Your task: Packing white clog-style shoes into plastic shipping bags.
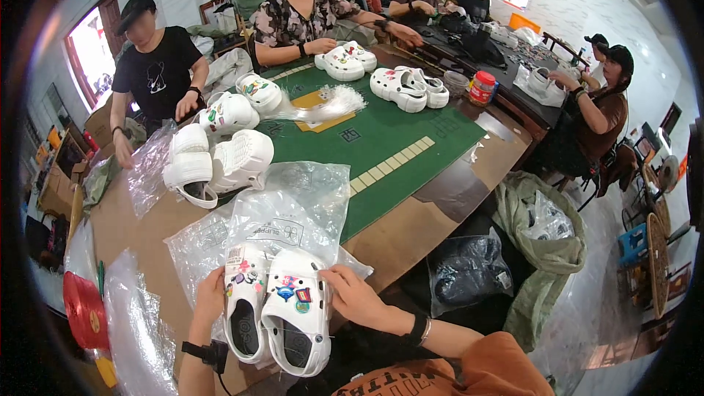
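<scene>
A pair of white clogs with colourful charms on the toes lies close before me, soles down and heels toward me. My left hand [210, 298] grips the side of the left clog [245, 315]. My right hand [358, 296] holds the outer side of the right clog [297, 319], fingers at its toe. Beyond the toes a clear plastic bag [312, 191] lies flat with printing on it. The toes meet the bag's near edge; I cannot tell whether they are inside it.
More white clogs [246, 158] stand past the bag, others [411, 88] on the green mat [381, 143]. Clear bags [136, 315] and a red roll [84, 312] lie at left. A sack [546, 249] stands at right. Co-workers sit or stand around the tables; a red-lidded jar [482, 89] is far right.
</scene>
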Demonstrator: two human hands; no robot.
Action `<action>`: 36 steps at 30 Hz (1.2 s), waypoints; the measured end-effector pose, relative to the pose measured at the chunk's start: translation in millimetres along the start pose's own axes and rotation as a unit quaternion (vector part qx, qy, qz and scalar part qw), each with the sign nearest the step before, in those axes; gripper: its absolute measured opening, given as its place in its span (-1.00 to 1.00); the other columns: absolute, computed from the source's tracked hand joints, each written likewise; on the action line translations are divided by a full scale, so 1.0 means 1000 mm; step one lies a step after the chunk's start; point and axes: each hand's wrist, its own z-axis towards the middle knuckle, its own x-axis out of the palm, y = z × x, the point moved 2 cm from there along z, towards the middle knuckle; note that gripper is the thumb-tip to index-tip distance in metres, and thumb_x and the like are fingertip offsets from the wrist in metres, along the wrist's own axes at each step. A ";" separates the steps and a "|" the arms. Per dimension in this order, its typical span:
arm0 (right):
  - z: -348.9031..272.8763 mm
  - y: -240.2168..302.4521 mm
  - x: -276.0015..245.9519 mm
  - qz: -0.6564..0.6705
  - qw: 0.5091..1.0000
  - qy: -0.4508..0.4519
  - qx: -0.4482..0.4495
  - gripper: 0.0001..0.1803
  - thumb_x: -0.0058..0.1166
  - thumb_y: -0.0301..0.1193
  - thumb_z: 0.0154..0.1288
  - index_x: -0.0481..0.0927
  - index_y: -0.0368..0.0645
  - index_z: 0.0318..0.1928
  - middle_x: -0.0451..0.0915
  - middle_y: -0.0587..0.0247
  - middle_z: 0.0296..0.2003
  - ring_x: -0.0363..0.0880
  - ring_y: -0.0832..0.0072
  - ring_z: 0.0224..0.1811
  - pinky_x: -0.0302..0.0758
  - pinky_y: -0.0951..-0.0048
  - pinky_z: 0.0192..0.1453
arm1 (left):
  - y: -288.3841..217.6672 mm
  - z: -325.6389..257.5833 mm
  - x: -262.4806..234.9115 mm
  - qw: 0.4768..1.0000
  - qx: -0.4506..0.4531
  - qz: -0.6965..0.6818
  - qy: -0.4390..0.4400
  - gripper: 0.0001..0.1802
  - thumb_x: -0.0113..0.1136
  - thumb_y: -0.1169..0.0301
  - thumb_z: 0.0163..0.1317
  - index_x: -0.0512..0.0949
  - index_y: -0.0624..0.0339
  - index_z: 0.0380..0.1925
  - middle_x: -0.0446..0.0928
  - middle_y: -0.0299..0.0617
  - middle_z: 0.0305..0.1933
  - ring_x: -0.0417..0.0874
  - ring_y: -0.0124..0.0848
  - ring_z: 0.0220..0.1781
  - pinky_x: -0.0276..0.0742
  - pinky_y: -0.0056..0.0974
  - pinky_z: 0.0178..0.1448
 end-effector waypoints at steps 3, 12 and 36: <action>0.001 -0.001 0.002 0.016 1.000 -0.008 0.001 -0.49 -0.11 -0.61 0.05 0.28 -0.11 0.09 0.29 0.01 -0.05 0.40 0.04 -0.07 0.42 0.20 -0.04 | -0.002 -0.003 0.003 0.999 0.017 0.028 -0.006 -0.70 -0.19 0.50 0.27 0.45 0.34 -0.08 0.55 0.15 -0.21 0.59 -0.05 -0.14 0.46 -0.19 -0.08; -0.001 -0.002 0.007 -0.005 1.000 -0.004 0.001 -0.46 -0.12 -0.62 0.04 0.25 -0.14 0.12 0.29 0.01 -0.05 0.38 0.04 -0.07 0.41 0.21 -0.02 | -0.004 -0.006 0.005 0.997 0.045 0.037 -0.043 -0.71 -0.20 0.51 0.28 0.44 0.36 -0.08 0.55 0.16 -0.21 0.60 -0.06 -0.15 0.45 -0.19 -0.07; -0.004 -0.004 0.010 -0.010 1.000 -0.003 -0.024 -0.39 -0.12 -0.66 -0.02 0.22 -0.21 0.15 0.27 -0.07 -0.03 0.35 -0.02 -0.06 0.37 0.18 0.05 | 0.014 -0.005 0.011 0.997 0.016 -0.054 -0.054 -0.67 -0.22 0.62 0.19 0.44 0.39 -0.08 0.57 0.07 -0.27 0.60 -0.23 -0.23 0.45 -0.27 -0.09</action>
